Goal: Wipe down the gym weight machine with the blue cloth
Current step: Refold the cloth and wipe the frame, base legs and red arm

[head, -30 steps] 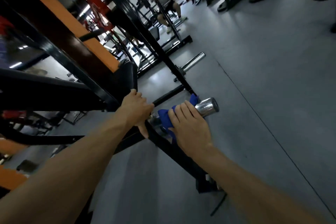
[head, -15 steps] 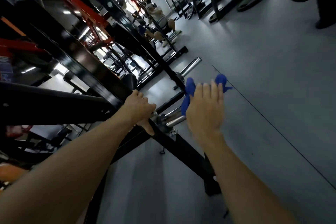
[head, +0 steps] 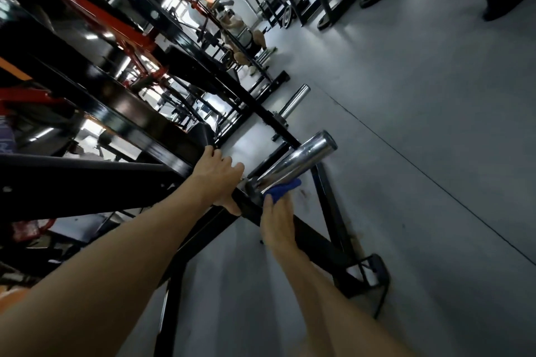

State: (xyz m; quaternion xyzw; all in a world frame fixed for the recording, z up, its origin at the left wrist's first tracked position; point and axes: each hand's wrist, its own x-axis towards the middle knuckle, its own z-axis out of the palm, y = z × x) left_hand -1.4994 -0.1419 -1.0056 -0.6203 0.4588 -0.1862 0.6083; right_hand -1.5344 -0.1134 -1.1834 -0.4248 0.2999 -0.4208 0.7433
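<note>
Blue cloth sits bunched at the base of the chrome peg, just under it where it meets the black frame bar. Right hand pinches the cloth, grip curled round it, pressing it up against the peg's underside, probably to catch grime at the collar joint. Left hand wraps the frame bar just left of the peg, grip clamped on the metal, likely bracing the body while leaning in. Peg's outer end is bare and uncovered. A second chrome peg stands well beyond the first, untouched.
</note>
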